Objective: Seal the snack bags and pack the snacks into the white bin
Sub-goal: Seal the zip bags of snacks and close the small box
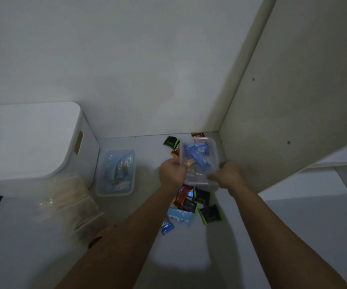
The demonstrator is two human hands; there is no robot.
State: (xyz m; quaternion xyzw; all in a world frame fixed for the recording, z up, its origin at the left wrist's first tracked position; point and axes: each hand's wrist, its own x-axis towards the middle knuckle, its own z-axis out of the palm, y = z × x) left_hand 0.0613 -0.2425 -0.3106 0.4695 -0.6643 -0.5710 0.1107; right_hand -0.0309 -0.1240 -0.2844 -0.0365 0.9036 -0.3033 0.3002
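A clear plastic container (199,159) holding blue snack packets is lifted and tilted above the shelf, in the right rear corner. My left hand (171,172) grips its left rim and my right hand (227,174) grips its right near corner. Several loose snack packets (195,205), black-green, red and blue, lie on the shelf under and in front of the container, and more packets (171,141) lie behind it. A white bin with a lid (28,140) stands at the left with a slot handle in its side.
A second clear container (116,173) with blue packets rests beside the bin. A stack of clear plastic pieces (68,203) lies blurred at the front left. The cabinet's back wall and right side wall (293,101) close in the shelf.
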